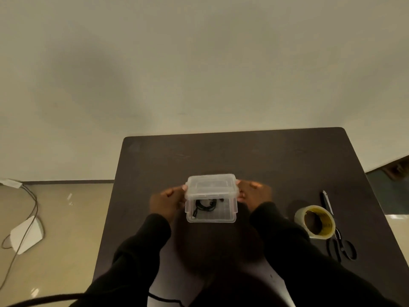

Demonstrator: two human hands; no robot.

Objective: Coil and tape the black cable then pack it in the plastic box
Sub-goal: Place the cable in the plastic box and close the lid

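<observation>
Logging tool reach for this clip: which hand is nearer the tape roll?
Right. The right hand grips the plastic box on the side facing the tape roll; the left hand grips the far side.

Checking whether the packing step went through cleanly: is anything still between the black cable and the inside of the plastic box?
Nothing visible. The coiled black cable already lies inside the plastic box. The left hand and right hand hold the lid at its sides, over the box's far part.
</observation>
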